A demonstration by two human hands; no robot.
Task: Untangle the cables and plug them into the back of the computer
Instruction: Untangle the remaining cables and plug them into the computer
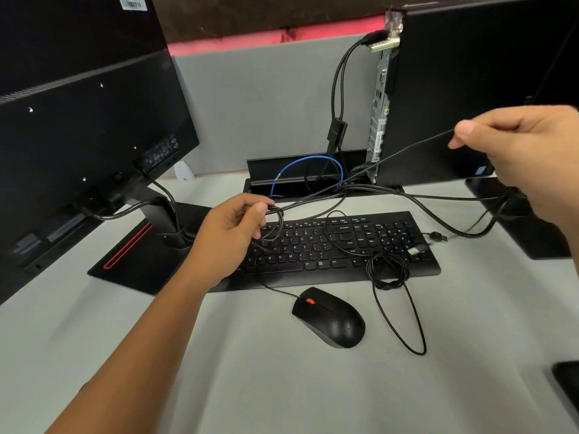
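Left hand [233,228] and right hand [520,145] stretch seemingly one cable [369,169] between them.

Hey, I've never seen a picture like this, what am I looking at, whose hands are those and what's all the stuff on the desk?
This is a single view from a camera worn on a person's head, looking down at their own two bare hands; no robot is involved. On the grey desk lie a black keyboard and a black mouse, with loose black cable draped over the keys. The back of a monitor stands on the left, and a computer tower on the right shows its rear ports. The left hand holds a small coil of cable in its grip, while the right hand pinches the same thin cable and stretches it taut between them.
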